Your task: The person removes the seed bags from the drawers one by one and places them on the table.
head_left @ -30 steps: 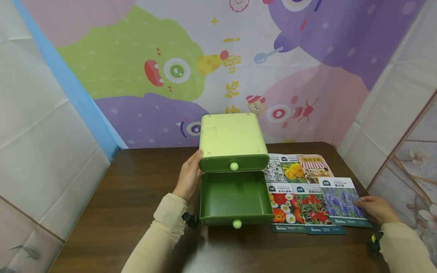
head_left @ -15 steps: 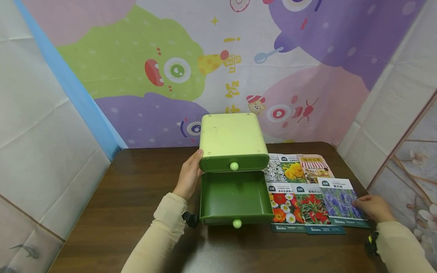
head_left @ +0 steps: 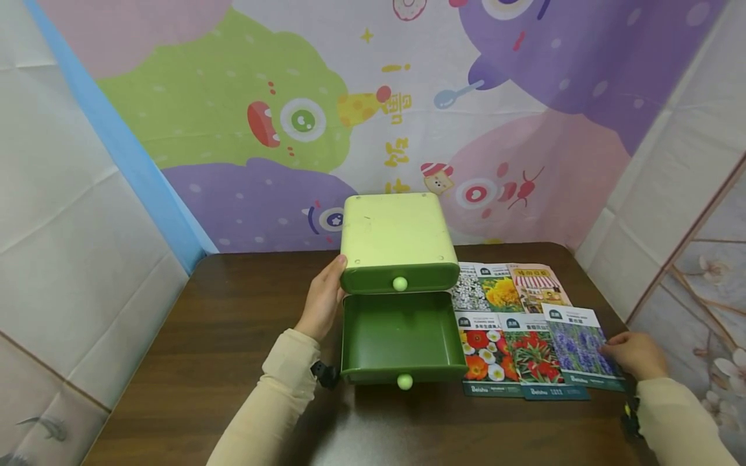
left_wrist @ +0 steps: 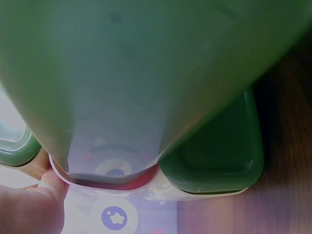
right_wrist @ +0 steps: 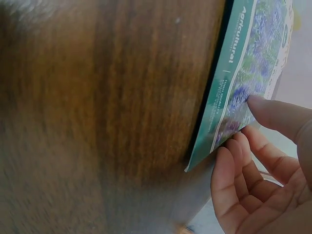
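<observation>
At the middle of the table stands a small drawer box [head_left: 399, 230], pale yellow outside with green drawers and round light-green knobs. Its middle drawer [head_left: 402, 333] is pulled out, with nothing visible inside. My left hand [head_left: 322, 299] holds the box's left side, thumb at the front edge; its other fingers are mostly hidden. In the left wrist view the thumb [left_wrist: 51, 187] lies by the rim between drawers. My right hand [head_left: 638, 356] pinches the right edge of a seed packet [head_left: 583, 343] picturing purple flowers, thumb on top and fingers beneath. This packet partly overlaps the red-flower packet [head_left: 533, 356].
Several other packets lie right of the box, among them one with poppies [head_left: 488, 356], one with yellow flowers [head_left: 500, 294] and a pink one with a striped awning [head_left: 537, 288]. A cartoon-printed cloth [head_left: 250, 84] hangs behind the dark wooden table [head_left: 233, 336].
My right hand has shifted slightly left, and the top of the purple-flower packet has dipped a little. The left hand and the drawer box have stayed still.
</observation>
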Motion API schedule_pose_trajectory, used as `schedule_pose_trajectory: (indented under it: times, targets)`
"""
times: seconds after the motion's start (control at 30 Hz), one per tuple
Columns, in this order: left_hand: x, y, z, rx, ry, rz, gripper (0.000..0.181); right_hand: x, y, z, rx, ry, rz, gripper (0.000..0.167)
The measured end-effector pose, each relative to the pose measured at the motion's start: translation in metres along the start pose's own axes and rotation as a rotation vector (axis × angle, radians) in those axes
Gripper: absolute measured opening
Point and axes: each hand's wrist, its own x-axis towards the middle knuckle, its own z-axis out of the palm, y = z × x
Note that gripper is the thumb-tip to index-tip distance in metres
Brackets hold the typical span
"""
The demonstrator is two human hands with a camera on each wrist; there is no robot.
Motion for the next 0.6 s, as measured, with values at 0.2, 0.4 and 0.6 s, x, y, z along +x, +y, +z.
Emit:
schedule_pose_trajectory:
  times: [0.2,0.4,0.6]
  targets:
    - [-0.001,0.001,0.000,0.001,-0.003,0.005,0.065,0.002,0.001,0.001,-0.008,-0.002,0.007,0.039]
    - [-0.001,0.000,0.001,-0.013,0.004,0.009,0.064,0.003,-0.002,0.000,0.001,0.023,0.024,0.042]
    - [0.000,0.000,0.000,0.000,0.000,0.007,0.066,-0.001,-0.027,-0.004,0.071,0.093,0.003,0.048]
